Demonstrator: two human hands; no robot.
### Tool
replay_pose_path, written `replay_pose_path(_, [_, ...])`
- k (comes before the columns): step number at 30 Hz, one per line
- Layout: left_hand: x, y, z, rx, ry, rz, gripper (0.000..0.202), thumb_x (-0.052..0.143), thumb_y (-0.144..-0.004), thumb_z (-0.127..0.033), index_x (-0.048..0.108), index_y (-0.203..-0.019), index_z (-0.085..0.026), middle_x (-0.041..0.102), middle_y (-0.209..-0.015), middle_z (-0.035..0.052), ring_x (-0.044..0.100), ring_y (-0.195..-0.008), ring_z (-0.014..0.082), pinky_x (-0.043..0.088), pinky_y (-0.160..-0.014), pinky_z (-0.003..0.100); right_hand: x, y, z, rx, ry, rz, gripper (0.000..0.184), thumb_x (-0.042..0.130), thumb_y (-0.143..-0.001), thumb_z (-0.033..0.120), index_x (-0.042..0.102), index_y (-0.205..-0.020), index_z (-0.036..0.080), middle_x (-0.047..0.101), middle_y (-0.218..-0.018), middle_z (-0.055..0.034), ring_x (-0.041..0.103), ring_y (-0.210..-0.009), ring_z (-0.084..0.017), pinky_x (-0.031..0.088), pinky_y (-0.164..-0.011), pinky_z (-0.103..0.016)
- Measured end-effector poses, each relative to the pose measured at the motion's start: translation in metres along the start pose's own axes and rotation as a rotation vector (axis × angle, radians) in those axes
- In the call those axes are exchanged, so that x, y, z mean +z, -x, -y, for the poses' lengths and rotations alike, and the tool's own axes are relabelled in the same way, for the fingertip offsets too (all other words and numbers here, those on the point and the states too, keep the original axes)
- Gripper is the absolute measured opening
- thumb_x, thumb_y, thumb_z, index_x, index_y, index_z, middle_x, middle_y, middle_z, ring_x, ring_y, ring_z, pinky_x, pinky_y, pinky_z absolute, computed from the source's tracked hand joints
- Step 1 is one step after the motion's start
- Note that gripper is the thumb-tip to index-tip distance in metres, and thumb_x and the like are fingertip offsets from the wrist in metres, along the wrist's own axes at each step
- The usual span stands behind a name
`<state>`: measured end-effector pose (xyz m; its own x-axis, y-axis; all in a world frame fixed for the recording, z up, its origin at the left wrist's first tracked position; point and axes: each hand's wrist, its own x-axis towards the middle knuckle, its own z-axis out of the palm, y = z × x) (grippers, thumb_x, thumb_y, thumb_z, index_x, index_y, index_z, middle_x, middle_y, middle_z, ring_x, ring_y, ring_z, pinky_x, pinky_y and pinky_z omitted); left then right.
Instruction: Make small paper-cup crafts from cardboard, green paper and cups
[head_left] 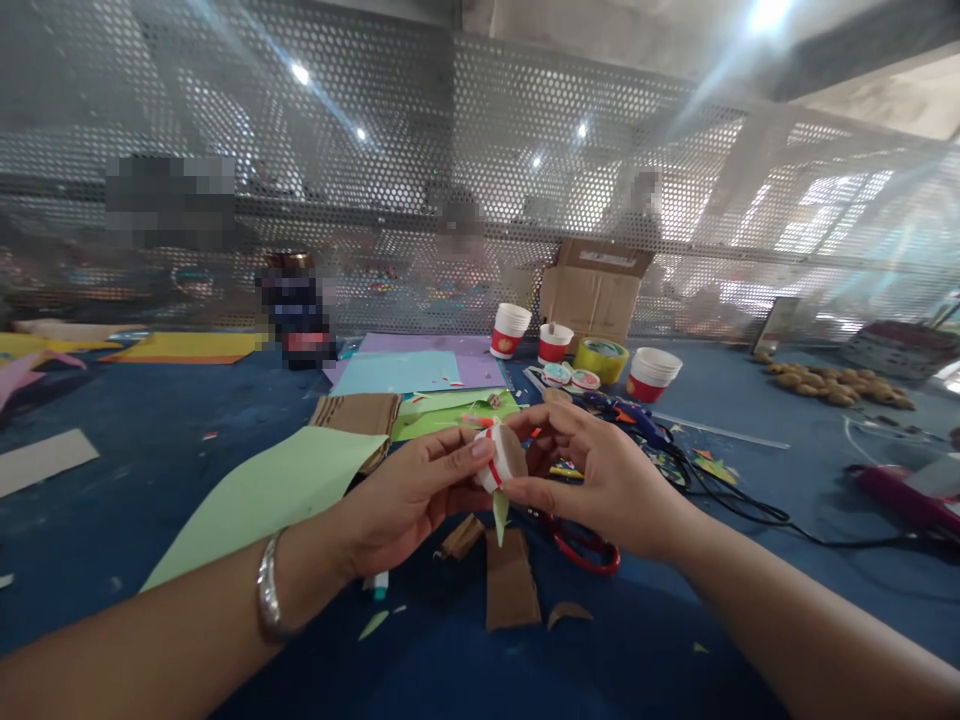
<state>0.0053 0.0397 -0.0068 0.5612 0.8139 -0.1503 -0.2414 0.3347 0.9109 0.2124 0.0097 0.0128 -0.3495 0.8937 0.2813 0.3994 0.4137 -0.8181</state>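
Note:
Between both hands, above the table, is a small round paper cup piece (490,472), white with a red stripe. A brown cardboard disc (514,453) covers its right-hand face, and a pointed strip of light green paper (500,517) sticks out below. My left hand (420,490) pinches the cup piece between thumb and fingers. My right hand (600,475) grips the disc's edge with its thumb below and fingertips above. Beneath lie a cardboard rectangle (513,580), a torn cardboard bit (460,538) and scissors with red handles (589,550), partly hidden by my right hand.
Light green paper (277,490) lies by my left forearm. Farther back are paper cups (511,330), yellow tape (601,360) and a cardboard box (596,295) before a perforated screen (495,150). A blue glue gun (637,420) with a black cord lies right.

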Motion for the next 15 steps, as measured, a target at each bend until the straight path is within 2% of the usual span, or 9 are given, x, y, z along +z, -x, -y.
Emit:
replay_pose_path(7, [0.0, 0.004, 0.0001, -0.06, 0.067, 0.027, 0.026, 0.078, -0.085, -0.035, 0.074, -0.098, -0.013, 0.07, -0.09, 0.0054, 0.063, -0.073, 0.0097, 0.056, -0.065, 0.015, -0.0011, 0.0006, -0.0007, 0.019, -0.038, 0.037, 0.044, 0.079, -0.082, 0.04, 0.063, -0.117, 0.019, 0.068, -0.107, -0.0053, 0.068, -0.087, -0.018, 0.059, -0.079, -0.033])
replay_pose_path(10, [-0.0014, 0.0029, 0.0018, -0.059, 0.075, 0.036, 0.025, 0.077, -0.085, -0.036, 0.074, -0.097, -0.014, 0.07, -0.091, 0.0061, 0.064, -0.076, 0.0114, 0.057, -0.067, 0.016, -0.0004, 0.0, -0.0026, 0.017, 0.011, 0.007, 0.043, 0.08, -0.082, 0.039, 0.064, -0.116, 0.019, 0.068, -0.108, -0.0056, 0.068, -0.085, -0.017, 0.058, -0.078, -0.033])
replay_pose_path(15, [-0.0051, -0.0026, 0.0045, -0.031, 0.019, -0.029, 0.023, 0.074, -0.087, -0.038, 0.074, -0.094, -0.016, 0.07, -0.091, 0.0063, 0.067, -0.089, 0.0172, 0.057, -0.077, 0.023, 0.0026, -0.0044, -0.0089, 0.034, 0.052, -0.018, 0.045, 0.08, -0.081, 0.04, 0.065, -0.119, 0.021, 0.069, -0.106, -0.0052, 0.067, -0.083, -0.017, 0.059, -0.077, -0.034])
